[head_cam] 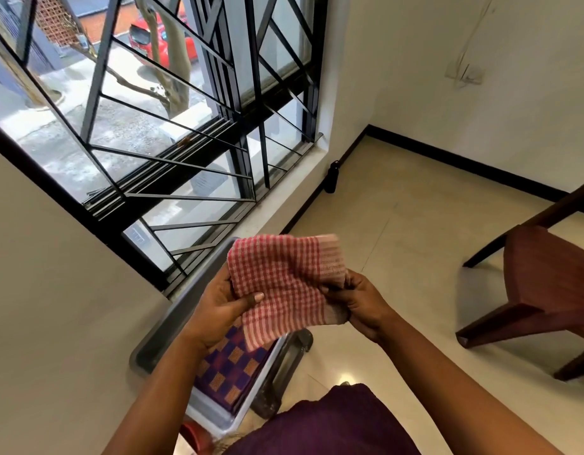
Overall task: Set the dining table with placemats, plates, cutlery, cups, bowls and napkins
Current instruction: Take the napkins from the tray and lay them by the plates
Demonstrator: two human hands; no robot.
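A red-and-white checked napkin [284, 284] is held up between both hands above a grey tray [172, 323]. My left hand [223, 307] grips its left edge, thumb on top of the cloth. My right hand [356, 302] pinches the bunched right edge. In the tray lies a purple-and-orange checked placemat [231, 366], partly hidden by the napkin and my left arm.
A barred window [185, 126] fills the left wall. A dark wooden chair [546, 284] stands on the tiled floor at the right. A black bottle [331, 177] sits on the floor by the window corner. A red object [193, 436] shows below the tray.
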